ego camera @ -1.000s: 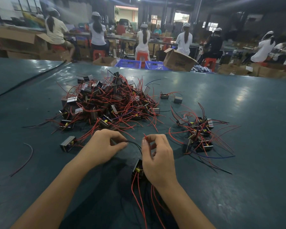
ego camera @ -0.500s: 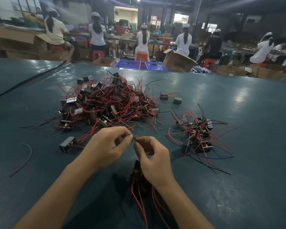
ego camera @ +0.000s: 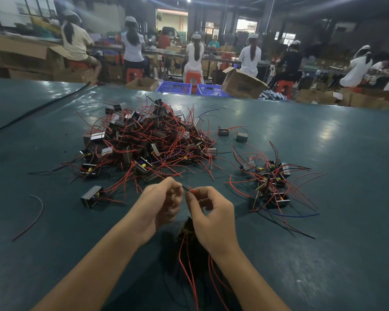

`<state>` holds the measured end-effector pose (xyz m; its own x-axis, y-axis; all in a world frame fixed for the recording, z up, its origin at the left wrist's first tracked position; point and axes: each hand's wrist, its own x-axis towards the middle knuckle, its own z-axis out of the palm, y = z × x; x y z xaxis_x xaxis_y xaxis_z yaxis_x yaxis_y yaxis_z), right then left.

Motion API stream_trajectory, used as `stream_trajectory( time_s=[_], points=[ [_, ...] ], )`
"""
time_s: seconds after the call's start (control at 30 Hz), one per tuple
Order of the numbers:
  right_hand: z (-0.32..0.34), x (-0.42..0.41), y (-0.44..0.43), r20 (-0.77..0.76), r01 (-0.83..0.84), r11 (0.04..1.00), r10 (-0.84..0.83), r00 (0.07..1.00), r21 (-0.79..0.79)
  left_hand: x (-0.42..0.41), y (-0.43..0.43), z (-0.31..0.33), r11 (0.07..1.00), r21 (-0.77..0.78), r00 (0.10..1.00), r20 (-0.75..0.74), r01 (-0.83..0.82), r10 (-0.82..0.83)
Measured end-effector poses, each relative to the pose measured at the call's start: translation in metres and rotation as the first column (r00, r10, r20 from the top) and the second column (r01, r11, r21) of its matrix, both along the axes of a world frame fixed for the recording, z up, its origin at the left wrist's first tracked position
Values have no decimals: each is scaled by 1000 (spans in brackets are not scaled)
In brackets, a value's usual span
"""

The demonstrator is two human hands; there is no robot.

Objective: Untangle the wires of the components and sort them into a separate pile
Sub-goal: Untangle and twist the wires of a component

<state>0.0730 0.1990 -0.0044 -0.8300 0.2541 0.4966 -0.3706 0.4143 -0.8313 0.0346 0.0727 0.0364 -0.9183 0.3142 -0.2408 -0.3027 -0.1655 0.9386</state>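
The left hand [ego camera: 164,205] and the right hand [ego camera: 211,216] are held close together at lower centre of the frame. The fingers of both are curled, and the wires [ego camera: 187,188] are pinched at the fingertips, where a dark strand and a red tip are visible. One second earlier the hands were held apart, with a black strand arced between them; that gap has since been closed.

A component [ego camera: 185,230] is seen just below the right hand, its red leads trailing toward the bottom edge. Whether it hangs free or rests on the table [ego camera: 323,254] cannot be told.

The closed gap is judged to mean that the lead ends are being worked apart; separation is not complete. The tangled pile [ego camera: 148,142] lies at centre. The sorted pile [ego camera: 272,182] lies at centre right, well apart from it. Transfer of the component there remains to be done.
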Motion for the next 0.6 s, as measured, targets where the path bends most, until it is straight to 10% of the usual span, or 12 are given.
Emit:
stream_trajectory(
  time_s=[0.17, 0.43, 0.6],
  points=[
    [2, 1, 0, 34, -26, 997, 28, 999, -71, -9, -17, -9, 898, -362, 619, -773, -249, -140],
    [2, 2, -1, 42, -29, 998, 31, 999, -60, -16, -31, -15, 804, -361, 221, -932, -472, -289],
    [2, 3, 0, 28, -27, 999, 28, 999, -18, -9, -17, -15, 806, -344, 342, -921, -481, -189]
  ],
)
